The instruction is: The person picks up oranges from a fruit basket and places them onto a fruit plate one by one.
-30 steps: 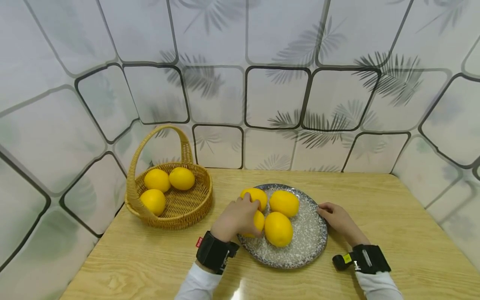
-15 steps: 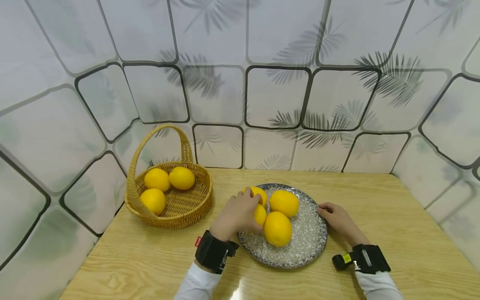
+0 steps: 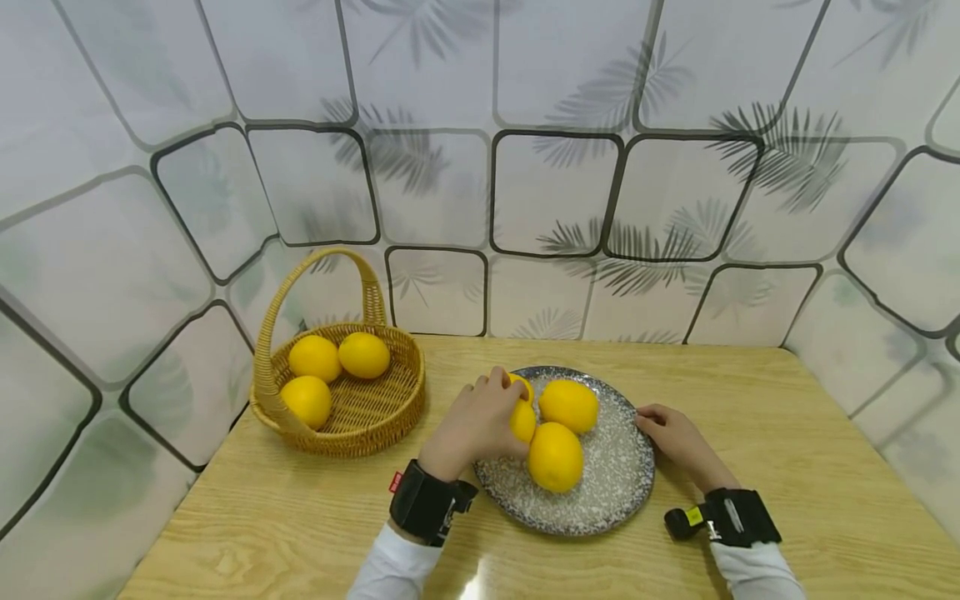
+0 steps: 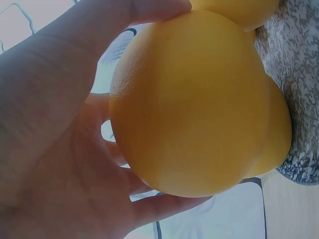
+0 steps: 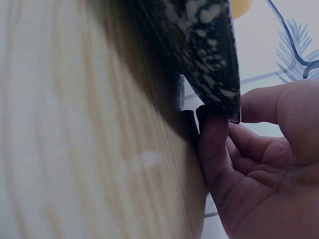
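My left hand [image 3: 480,421] grips a lemon [image 4: 192,104] over the left side of the speckled grey plate [image 3: 615,492], thumb on one side and fingers curled round the other. In the head view the hand hides part of that lemon and of another lemon [image 3: 521,386] behind it. Two more yellow lemons stay on the plate, one at the back [image 3: 569,407] and one in front [image 3: 556,457]. At the plate's right edge my right hand [image 3: 678,437] pinches the rim [image 5: 219,94] between thumb and fingers.
A wicker basket [image 3: 397,429] with a tall handle stands at the left of the wooden table [image 3: 285,517], three lemons [image 3: 315,360] inside. Patterned curtain-like walls [image 3: 551,192] close off the back and sides.
My left hand has closed further round its lemon and shifted slightly up, with the lemon rising a little. The right hand and the plate hold their place.
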`<state>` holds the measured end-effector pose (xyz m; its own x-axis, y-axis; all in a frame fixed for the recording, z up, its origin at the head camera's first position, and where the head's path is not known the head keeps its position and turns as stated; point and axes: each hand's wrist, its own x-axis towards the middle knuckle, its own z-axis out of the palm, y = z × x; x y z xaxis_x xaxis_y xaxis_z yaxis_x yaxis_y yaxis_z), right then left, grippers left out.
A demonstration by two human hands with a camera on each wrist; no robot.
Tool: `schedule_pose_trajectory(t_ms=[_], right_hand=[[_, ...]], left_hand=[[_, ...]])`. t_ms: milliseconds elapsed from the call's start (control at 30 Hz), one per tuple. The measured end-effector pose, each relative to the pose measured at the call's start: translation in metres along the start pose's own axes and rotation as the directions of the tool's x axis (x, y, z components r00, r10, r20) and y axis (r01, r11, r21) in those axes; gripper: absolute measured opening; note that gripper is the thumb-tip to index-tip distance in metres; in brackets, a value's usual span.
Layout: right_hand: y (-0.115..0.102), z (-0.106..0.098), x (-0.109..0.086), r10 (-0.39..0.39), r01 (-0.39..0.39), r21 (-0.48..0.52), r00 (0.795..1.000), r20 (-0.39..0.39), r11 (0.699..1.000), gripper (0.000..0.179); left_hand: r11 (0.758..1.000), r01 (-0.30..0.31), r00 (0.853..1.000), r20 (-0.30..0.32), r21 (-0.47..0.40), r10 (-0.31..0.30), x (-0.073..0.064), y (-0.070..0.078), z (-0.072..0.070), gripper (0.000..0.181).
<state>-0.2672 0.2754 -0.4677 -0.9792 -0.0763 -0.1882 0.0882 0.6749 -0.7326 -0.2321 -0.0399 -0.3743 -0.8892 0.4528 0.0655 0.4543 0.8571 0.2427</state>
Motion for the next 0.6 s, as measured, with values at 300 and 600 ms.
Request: schedule_pose_trajectory(t_ms=[300, 600], right_hand=[[0.0004, 0.0, 0.0007, -0.012, 0.012, -0.001, 1.0, -0.002, 1.0, 0.05], [-0.001, -0.0001, -0.001, -0.01, 0.01, 0.002, 1.0, -0.004, 1.0, 0.05]], left_hand=[[1.0, -0.007, 1.0, -0.006, -0.002, 0.007, -0.0011, 0.0004, -0.0011, 0.057], [1.0, -0.011, 1.0, -0.019, -0.021, 0.011, 0.0007, 0.0016, -0.0011, 0.057]])
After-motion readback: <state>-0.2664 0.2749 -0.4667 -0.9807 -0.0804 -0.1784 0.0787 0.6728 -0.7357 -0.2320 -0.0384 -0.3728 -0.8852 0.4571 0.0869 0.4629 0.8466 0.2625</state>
